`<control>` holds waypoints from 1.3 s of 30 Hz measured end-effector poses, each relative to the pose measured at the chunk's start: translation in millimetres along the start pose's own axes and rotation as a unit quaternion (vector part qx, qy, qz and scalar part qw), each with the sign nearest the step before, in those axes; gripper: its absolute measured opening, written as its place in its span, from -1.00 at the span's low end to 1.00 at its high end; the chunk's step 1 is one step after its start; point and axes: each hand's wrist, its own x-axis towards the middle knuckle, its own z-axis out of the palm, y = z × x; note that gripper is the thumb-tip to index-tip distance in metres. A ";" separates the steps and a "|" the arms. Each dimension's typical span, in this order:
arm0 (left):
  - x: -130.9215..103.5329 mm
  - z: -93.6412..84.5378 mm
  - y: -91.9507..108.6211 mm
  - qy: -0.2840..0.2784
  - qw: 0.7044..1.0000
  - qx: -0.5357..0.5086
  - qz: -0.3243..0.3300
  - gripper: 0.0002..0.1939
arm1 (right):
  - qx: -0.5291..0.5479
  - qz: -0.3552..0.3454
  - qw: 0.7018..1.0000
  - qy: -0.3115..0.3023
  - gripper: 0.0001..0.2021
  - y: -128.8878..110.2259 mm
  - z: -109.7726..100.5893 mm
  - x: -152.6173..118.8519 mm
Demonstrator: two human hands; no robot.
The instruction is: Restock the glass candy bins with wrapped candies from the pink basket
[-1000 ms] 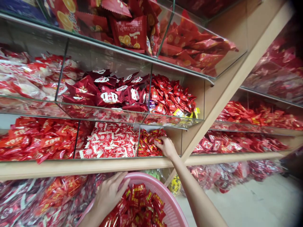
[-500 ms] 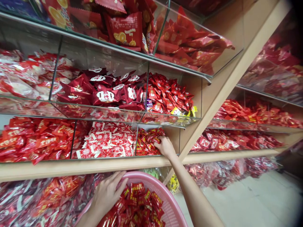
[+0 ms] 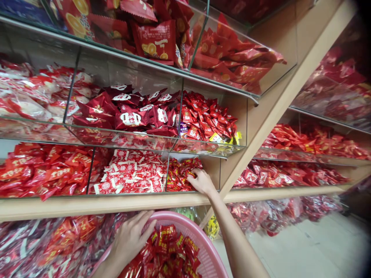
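At the lower middle, a pink plastic basket (image 3: pixel 203 239) holds a heap of small red-and-gold wrapped candies (image 3: pixel 168 247). My left hand (image 3: pixel 130 235) grips its rim, the thumb inside and the fingers along the top edge. Up on the shelf, my right hand (image 3: pixel 201 181) reaches into the rightmost bottom compartment. Its thumb and fingers are apart, touching the loose red-and-gold candies (image 3: pixel 181 173) there; some fingertips are hidden among the wrappers. Left of that compartment is a bin of red-and-white wrapped candies (image 3: pixel 133 172).
Clear dividers and a wooden shelf edge (image 3: pixel 95 206) border the compartments. A slanting wooden post (image 3: pixel 261 116) stands right of my right arm. Above are dark red packets (image 3: pixel 130 117) and small red packets (image 3: pixel 205 116). Bagged sweets (image 3: pixel 31 247) lie below the shelf.
My right hand has shifted slightly down and left among the candies in the compartment. My left hand stays on the basket rim.
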 end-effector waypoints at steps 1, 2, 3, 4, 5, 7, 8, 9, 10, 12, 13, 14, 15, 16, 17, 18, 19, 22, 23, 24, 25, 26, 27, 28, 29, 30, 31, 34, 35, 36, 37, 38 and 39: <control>0.1 -0.1 0.1 0.002 1.000 0.001 0.000 -0.62 | -0.013 -0.005 1.000 -0.007 -0.75 -0.7 -0.1 -0.1; 0.1 -0.3 0.3 0.002 1.000 0.002 0.002 -0.62 | -0.023 -0.012 1.000 -0.013 -0.76 -0.9 -0.1 -0.1; 0.1 -0.4 0.3 0.001 1.000 0.004 0.003 -0.61 | -0.031 -0.020 0.999 -0.018 -0.76 -0.7 0.1 0.1; 0.2 -0.4 0.3 0.000 1.000 0.006 0.004 -0.61 | -0.034 -0.026 0.999 -0.021 -0.75 -0.1 0.4 0.4; 0.2 -0.3 0.3 0.000 1.000 0.008 0.005 -0.61 | -0.035 -0.030 0.999 -0.022 -0.73 0.9 1.0 0.8; 0.1 0.0 0.0 -0.003 1.000 0.008 0.006 -0.61 | -0.027 -0.032 0.999 -0.025 -0.70 3.5 2.4 1.9; 0.0 0.2 -0.2 -0.005 1.000 0.009 0.006 -0.62 | -0.021 -0.031 0.999 -0.028 -0.68 4.9 3.2 2.5; -0.2 0.4 -0.4 -0.006 1.000 0.010 0.006 -0.62 | -0.014 -0.030 0.999 -0.031 -0.68 6.1 3.8 3.0; -0.4 0.6 -0.5 -0.007 1.000 0.012 0.006 -0.62 | -0.008 -0.030 0.999 -0.033 -0.68 7.0 4.4 3.4; -0.8 0.8 -0.6 -0.007 1.000 0.017 0.009 -0.62 | -0.001 -0.030 0.999 -0.034 -0.68 7.9 4.9 3.9; -0.9 0.8 -0.6 -0.006 1.000 0.021 0.011 -0.62 | 0.001 -0.032 0.999 -0.033 -0.69 7.9 5.0 3.9; -1.0 0.8 -0.5 -0.006 1.000 0.024 0.013 -0.62 | 0.003 -0.033 0.999 -0.032 -0.70 7.7 5.0 3.9; -0.9 0.8 -0.3 -0.006 1.000 0.027 0.014 -0.62 | 0.005 -0.034 0.999 -0.031 -0.71 7.4 4.9 3.9; -0.8 0.8 -0.2 -0.006 0.999 0.029 0.014 -0.62 | 0.009 -0.033 0.999 -0.029 -0.72 7.0 4.7 3.8; -0.7 0.8 -0.1 -0.005 0.999 0.030 0.013 -0.62 | 0.015 -0.032 0.999 -0.028 -0.73 6.7 4.5 3.8; -0.5 0.9 0.0 -0.005 0.999 0.030 0.012 -0.62 | 0.022 -0.032 0.999 -0.026 -0.74 6.3 4.4 3.9; -0.4 1.0 0.1 -0.004 1.000 0.029 0.011 -0.62 | 0.031 -0.031 0.999 -0.023 -0.75 6.0 4.1 4.0; -0.4 1.2 0.0 -0.007 1.000 0.027 0.008 -0.62 | 0.053 -0.028 0.998 -0.018 -0.78 5.2 3.2 4.2; -0.4 1.1 -0.1 -0.008 1.000 0.027 0.009 -0.62 | 0.054 -0.025 0.998 -0.020 -0.79 4.8 2.8 4.2; -0.4 1.0 -0.1 -0.009 1.000 0.027 0.010 -0.62 | 0.052 -0.023 0.998 -0.025 -0.81 4.4 2.4 4.2; -0.4 0.8 -0.1 -0.008 1.000 0.026 0.012 -0.62 | 0.047 -0.022 0.998 -0.031 -0.82 3.9 2.0 4.2; -0.2 0.6 0.0 -0.005 1.000 0.025 0.014 -0.63 | 0.042 -0.023 0.998 -0.037 -0.83 3.3 1.5 4.2; -0.1 0.4 0.2 -0.001 1.000 0.024 0.017 -0.63 | 0.039 -0.024 0.998 -0.042 -0.83 2.7 1.1 4.3; 0.1 0.2 0.4 0.004 1.000 0.022 0.020 -0.63 | 0.037 -0.026 0.998 -0.047 -0.83 2.0 0.6 4.5; 0.2 -0.1 0.6 0.009 1.000 0.020 0.022 -0.64 | 0.038 -0.025 0.998 -0.053 -0.83 1.3 0.0 4.7; 0.3 -0.4 0.9 0.012 0.999 0.019 0.023 -0.64 | 0.040 -0.022 0.997 -0.061 -0.84 0.8 -0.4 5.0; 0.4 -0.7 1.2 0.015 0.999 0.019 0.024 -0.64 | 0.043 -0.018 0.997 -0.069 -0.84 0.6 -0.9 5.4; 0.0 -1.3 1.9 0.015 0.999 0.022 0.025 -0.64 | 0.067 -0.018 0.994 -0.081 -0.86 2.3 -1.4 6.4; -0.3 -1.5 1.9 0.016 0.999 0.023 0.026 -0.64 | 0.084 -0.025 0.993 -0.083 -0.87 3.7 -1.4 6.7; -0.7 -1.4 1.9 0.018 0.999 0.022 0.026 -0.64 | 0.107 -0.037 0.990 -0.085 -0.86 5.3 -1.4 7.0; -1.1 -1.3 1.8 0.019 0.999 0.022 0.026 -0.65 | 0.135 -0.050 0.986 -0.088 -0.85 7.0 -1.4 7.2; -1.4 -1.0 1.5 0.021 0.999 0.022 0.026 -0.65 | 0.165 -0.062 0.980 -0.094 -0.84 8.5 -1.5 7.3; -1.9 -0.6 1.1 0.024 0.999 0.021 0.026 -0.65 | 0.194 -0.071 0.973 -0.101 -0.82 9.7 -1.7 7.4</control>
